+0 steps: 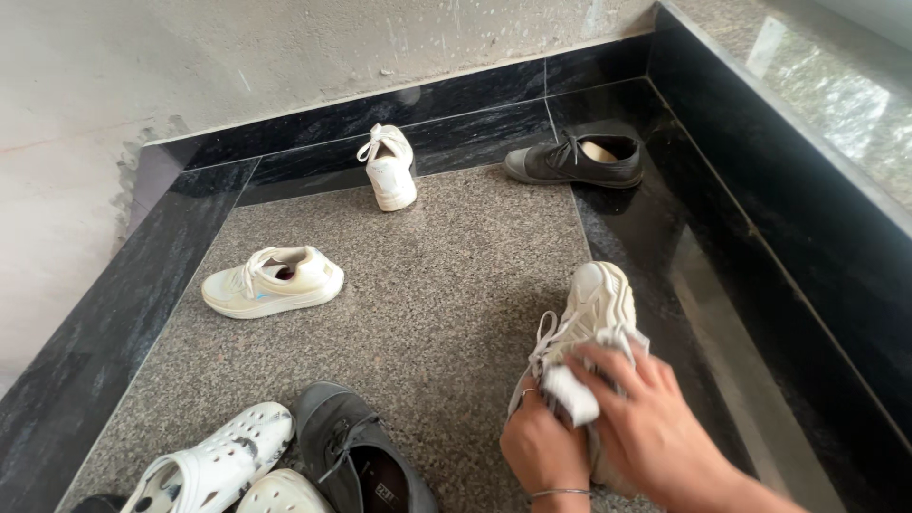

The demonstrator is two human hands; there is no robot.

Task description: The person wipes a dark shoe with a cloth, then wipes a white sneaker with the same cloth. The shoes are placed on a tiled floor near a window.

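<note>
A chunky cream sneaker [597,302] stands on the speckled granite floor [427,285] at the lower right, toe pointing away from me. My left hand [543,448] grips its rear part near the laces. My right hand [655,423] presses a small white cloth [573,391] against the sneaker's upper. A thin bangle sits on my left wrist.
A white sneaker [274,281] lies at the left and another white sneaker [389,167] at the back. A dark grey lace-up shoe [578,160] rests in the far right corner, its mate [356,454] near me. Two white clogs [220,465] sit at the bottom left. Black stone borders surround the floor.
</note>
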